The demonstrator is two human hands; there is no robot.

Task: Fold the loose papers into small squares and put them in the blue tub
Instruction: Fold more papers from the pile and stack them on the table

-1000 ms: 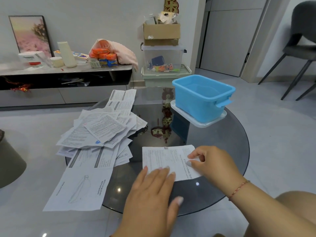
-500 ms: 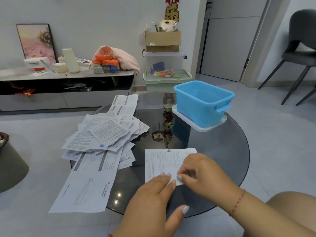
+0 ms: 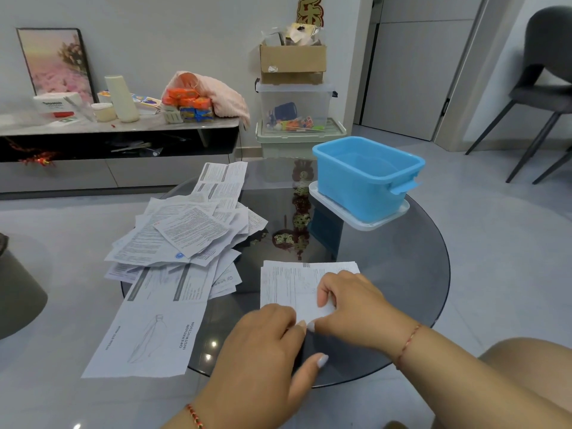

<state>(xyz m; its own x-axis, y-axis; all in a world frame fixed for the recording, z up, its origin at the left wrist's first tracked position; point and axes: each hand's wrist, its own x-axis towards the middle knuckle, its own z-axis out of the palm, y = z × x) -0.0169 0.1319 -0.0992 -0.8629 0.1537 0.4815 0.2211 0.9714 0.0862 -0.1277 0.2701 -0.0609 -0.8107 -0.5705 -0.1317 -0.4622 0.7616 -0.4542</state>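
One printed sheet (image 3: 288, 283) lies on the round dark glass table (image 3: 402, 274) in front of me. My right hand (image 3: 356, 308) pinches its near right corner and has it turned over toward the left. My left hand (image 3: 266, 351) lies on the sheet's near edge, fingertips meeting those of the right hand. A heap of loose printed papers (image 3: 185, 236) covers the table's left side, and one long sheet (image 3: 148, 329) hangs over the near edge. The blue tub (image 3: 365, 178) stands empty on a white lid (image 3: 393, 218) at the far right of the table.
Behind the table are a low sideboard (image 3: 123, 125) with bottles, packets and a pink cloth, and stacked storage boxes (image 3: 294, 97) topped by a carton. A dark chair (image 3: 544, 88) stands at the far right. A grey stool (image 3: 18, 289) sits at the left.
My right hand has slid from the sheet's right edge to its near corner and folded that part over leftward. My left hand has drawn back slightly toward the near edge.
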